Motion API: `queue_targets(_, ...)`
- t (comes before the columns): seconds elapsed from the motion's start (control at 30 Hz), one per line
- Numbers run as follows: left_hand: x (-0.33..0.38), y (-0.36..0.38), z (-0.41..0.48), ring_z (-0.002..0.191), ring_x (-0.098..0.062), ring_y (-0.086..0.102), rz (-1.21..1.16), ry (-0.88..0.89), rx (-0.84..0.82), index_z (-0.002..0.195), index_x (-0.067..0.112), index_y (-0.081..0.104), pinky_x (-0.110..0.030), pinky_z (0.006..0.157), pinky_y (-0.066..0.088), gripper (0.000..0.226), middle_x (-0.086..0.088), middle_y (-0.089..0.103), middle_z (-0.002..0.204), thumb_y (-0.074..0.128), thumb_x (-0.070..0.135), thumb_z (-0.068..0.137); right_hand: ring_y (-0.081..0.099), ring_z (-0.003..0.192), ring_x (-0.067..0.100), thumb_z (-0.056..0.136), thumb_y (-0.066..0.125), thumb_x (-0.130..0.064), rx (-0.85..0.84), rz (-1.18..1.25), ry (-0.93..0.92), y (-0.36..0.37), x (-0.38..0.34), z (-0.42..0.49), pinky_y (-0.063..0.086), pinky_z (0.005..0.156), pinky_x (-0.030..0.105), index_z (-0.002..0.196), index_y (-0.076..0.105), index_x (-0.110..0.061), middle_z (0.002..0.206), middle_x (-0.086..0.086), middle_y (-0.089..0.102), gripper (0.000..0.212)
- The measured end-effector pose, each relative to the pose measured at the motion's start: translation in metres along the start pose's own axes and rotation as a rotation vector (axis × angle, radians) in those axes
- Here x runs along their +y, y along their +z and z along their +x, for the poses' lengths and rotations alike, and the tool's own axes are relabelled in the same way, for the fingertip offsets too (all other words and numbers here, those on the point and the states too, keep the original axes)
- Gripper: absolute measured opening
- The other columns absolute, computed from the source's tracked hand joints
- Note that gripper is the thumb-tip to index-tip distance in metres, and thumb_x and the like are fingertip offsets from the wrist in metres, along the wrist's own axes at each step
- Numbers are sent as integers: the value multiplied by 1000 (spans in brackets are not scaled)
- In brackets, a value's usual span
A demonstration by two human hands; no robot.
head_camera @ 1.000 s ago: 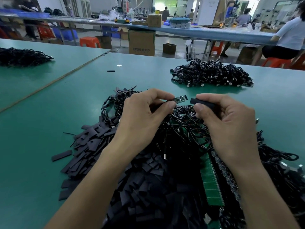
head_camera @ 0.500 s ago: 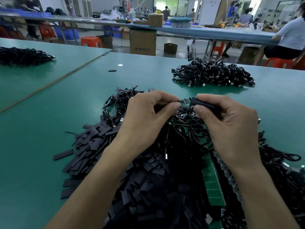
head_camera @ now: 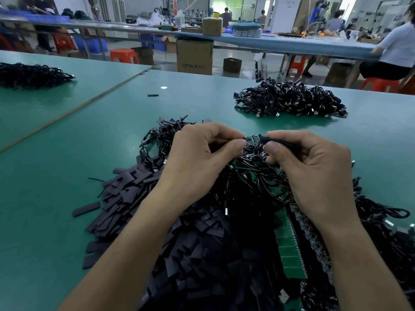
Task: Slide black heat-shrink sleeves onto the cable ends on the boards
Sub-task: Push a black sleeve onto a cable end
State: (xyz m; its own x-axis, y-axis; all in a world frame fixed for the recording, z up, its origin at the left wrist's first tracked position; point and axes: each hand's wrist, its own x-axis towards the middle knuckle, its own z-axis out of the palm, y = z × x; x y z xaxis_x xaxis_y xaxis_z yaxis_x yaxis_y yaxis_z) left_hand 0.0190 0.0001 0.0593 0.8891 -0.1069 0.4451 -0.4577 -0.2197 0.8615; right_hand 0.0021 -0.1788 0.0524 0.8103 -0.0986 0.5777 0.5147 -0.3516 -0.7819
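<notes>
My left hand (head_camera: 197, 162) pinches a small green board (head_camera: 253, 138) with a black cable between thumb and forefinger. My right hand (head_camera: 314, 171) pinches a black heat-shrink sleeve (head_camera: 277, 141), whose open end meets the right end of the board. Both hands hover over a tangle of black cables and boards (head_camera: 251, 176). A heap of flat black sleeves (head_camera: 139, 189) spreads below and left of my hands. Green board strips (head_camera: 289, 248) lie under my right wrist.
A second pile of black cables (head_camera: 289, 99) lies farther back on the green table (head_camera: 56, 176); another pile (head_camera: 31, 75) sits far left. One stray sleeve (head_camera: 153, 95) lies alone. Cardboard boxes, red stools and seated people are beyond the table edge.
The sleeve and the board came together: a second ago there was a gap, now the sleeve's mouth touches the board's end. Both hands dropped slightly.
</notes>
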Motion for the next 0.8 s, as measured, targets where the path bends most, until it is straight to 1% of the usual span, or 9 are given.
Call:
queue_targets(0.1,0,-1,0,75,-3,74,-12,-2,7,92,19,74,-17,75,57,9,6,76,77,75,11,88,72,72,8,86,76,-12,8,30,6,0,-1,0,56,71,17,98,70,-33,87,-13,75,25)
queue_targets(0.2,0,-1,-1,75,-4,74,-13,-10,5,92,18,74,-19,76,58,8,5,76,76,75,11,88,72,74,6,85,76,-11,7,36,4,1,-2,0,57,74,18,99,70,-35,90,-18,75,28)
queue_targets(0.3,0,-2,-1,75,-7,74,-16,-14,-19,92,20,74,-25,78,60,9,5,77,77,77,12,87,72,75,5,85,77,-11,13,20,8,2,-1,0,58,76,20,99,69,-37,90,-19,75,30)
queue_targets(0.43,1,-4,-1,74,-6,74,-28,-9,-65,90,21,73,-22,76,59,10,7,76,77,76,12,87,73,82,4,85,78,-14,-4,4,11,0,1,0,58,82,24,99,70,-39,93,-21,75,30)
queue_targets(0.53,1,-3,-1,75,-7,74,-59,-25,-74,90,20,73,-23,77,60,10,7,76,76,75,11,87,73,88,5,82,79,-15,-5,13,7,-1,1,1,58,85,27,98,71,-38,94,-21,75,29)
queue_targets(0.6,0,-2,-1,75,-8,74,-84,-35,-67,90,19,73,-20,76,58,9,6,76,75,75,10,88,73,85,7,82,79,-14,-12,38,6,-2,1,1,58,83,26,96,72,-35,92,-18,76,27)
queue_targets(0.73,0,-1,-1,75,-8,75,-122,-54,-50,90,18,74,-16,73,56,9,3,77,77,74,9,88,72,71,8,82,78,-6,-16,106,11,-2,2,1,57,73,18,94,74,-27,84,-13,77,24)
queue_targets(0.8,1,-1,-1,75,-7,74,-123,-56,-51,89,17,74,-14,70,55,8,3,77,77,74,9,88,72,68,8,82,78,-6,-5,125,13,-1,3,1,55,69,15,94,74,-24,81,-12,76,23)
